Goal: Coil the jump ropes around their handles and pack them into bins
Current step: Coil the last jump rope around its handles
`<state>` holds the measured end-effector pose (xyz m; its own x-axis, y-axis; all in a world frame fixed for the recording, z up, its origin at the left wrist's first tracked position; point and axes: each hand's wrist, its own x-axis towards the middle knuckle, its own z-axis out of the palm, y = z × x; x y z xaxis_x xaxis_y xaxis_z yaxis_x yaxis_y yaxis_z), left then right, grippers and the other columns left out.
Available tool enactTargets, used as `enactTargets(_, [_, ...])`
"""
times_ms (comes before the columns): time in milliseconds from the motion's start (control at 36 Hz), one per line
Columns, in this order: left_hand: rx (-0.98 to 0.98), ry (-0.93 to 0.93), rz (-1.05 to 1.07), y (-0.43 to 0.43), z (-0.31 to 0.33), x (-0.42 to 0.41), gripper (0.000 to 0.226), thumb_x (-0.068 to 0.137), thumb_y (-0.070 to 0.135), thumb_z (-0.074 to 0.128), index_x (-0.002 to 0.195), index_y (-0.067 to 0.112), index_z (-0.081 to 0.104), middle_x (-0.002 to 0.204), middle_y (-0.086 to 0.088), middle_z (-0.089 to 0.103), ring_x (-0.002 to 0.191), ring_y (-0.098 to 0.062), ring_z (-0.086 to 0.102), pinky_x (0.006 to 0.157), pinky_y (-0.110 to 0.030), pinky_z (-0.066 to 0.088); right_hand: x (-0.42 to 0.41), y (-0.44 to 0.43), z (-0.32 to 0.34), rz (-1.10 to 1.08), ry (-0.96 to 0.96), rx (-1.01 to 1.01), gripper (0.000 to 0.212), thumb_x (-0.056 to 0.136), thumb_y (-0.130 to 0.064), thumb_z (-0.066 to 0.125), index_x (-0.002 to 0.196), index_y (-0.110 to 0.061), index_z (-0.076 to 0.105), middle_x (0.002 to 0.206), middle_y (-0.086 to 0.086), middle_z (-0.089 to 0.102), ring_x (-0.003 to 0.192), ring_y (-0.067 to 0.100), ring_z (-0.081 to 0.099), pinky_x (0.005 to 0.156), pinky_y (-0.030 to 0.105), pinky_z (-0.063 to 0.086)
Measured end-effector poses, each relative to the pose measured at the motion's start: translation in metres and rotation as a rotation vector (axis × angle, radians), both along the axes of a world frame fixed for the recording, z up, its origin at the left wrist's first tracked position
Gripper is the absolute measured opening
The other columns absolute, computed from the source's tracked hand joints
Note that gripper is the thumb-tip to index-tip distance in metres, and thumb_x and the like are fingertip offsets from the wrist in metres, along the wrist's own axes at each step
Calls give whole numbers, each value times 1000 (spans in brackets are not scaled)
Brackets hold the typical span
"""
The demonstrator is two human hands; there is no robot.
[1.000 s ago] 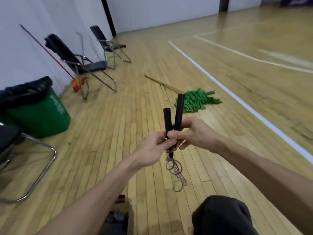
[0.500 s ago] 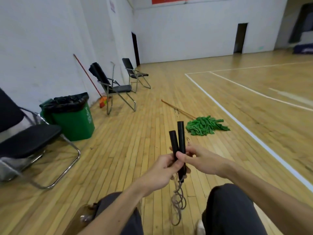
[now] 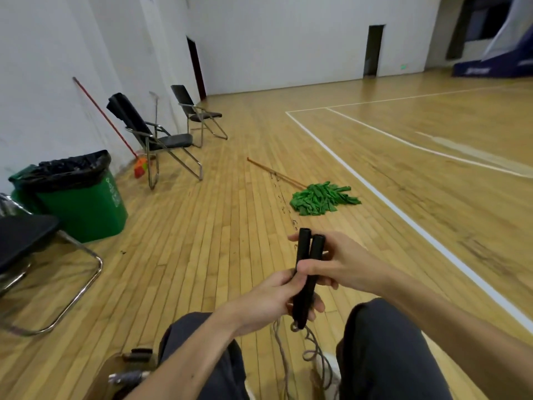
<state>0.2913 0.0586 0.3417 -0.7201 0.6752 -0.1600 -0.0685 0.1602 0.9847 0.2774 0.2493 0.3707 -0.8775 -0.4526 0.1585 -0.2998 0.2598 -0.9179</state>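
From the camera on my head, I see my two hands in front of me, over my knees. My left hand [image 3: 271, 301] is curled tight round the low part of the two black handles [image 3: 306, 264]. My right hand [image 3: 337, 265] pinches them higher up, with the thumb across the front and the fingers behind. The handles stand almost straight up, side by side. They touch low down, and their tops are a little bit apart. The rope [image 3: 313, 352] hangs from the bottom of the handles and drops in loose loops between my legs.

Half a second ago the tops were closer together and my right hand held lower down. Now my hands sit nearer to my lap, and I see more of the far wall.

A brown box [image 3: 115, 368] is by my left knee, with some dark things in it that I cannot make out. A green mop [image 3: 323, 197] lies on the wood floor [image 3: 202, 241] past my hands. A green trash can [image 3: 86, 212] and black chairs [image 3: 161, 137] stand by the wall on my left.
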Motion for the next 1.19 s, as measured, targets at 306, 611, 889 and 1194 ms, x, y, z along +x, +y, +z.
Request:
enactTargets(306, [-366, 250, -12, -6, -49, -70, 27, 105, 42, 44, 87, 23, 53, 61, 10, 45, 53, -9, 39, 52, -26, 32, -45, 20, -62, -146, 635, 1003, 115, 50, -74, 82, 147, -30, 37, 140, -4, 45, 136, 21, 37, 111, 42, 38])
enactTargets(611, [-624, 401, -61, 4, -74, -97, 31, 92, 55, 60, 111, 30, 65, 84, 8, 65, 72, -9, 59, 70, -33, 48, -48, 7, -146, -273, 585, 1008, 37, 74, -27, 87, 88, -15, 56, 72, -1, 57, 54, 15, 51, 44, 25, 32])
enactTargets(889, [-661, 545, 124, -17, -119, -96, 48, 76, 72, 67, 100, 30, 69, 79, 11, 64, 70, -3, 57, 64, -27, 48, -46, -4, -181, -196, 116, 957, 22, 104, -39, 48, 117, -21, 45, 110, -1, 61, 81, 15, 45, 68, 26, 35])
enactTargets(1194, [-658, 497, 80, -8, -133, -99, 44, 72, 67, 74, 88, 26, 75, 75, 8, 68, 69, -6, 60, 63, -29, 49, -45, -12, -196, -152, -98, 766, 11, 102, -34, 52, 108, -25, 54, 93, -3, 64, 82, 17, 60, 77, 34, 54])
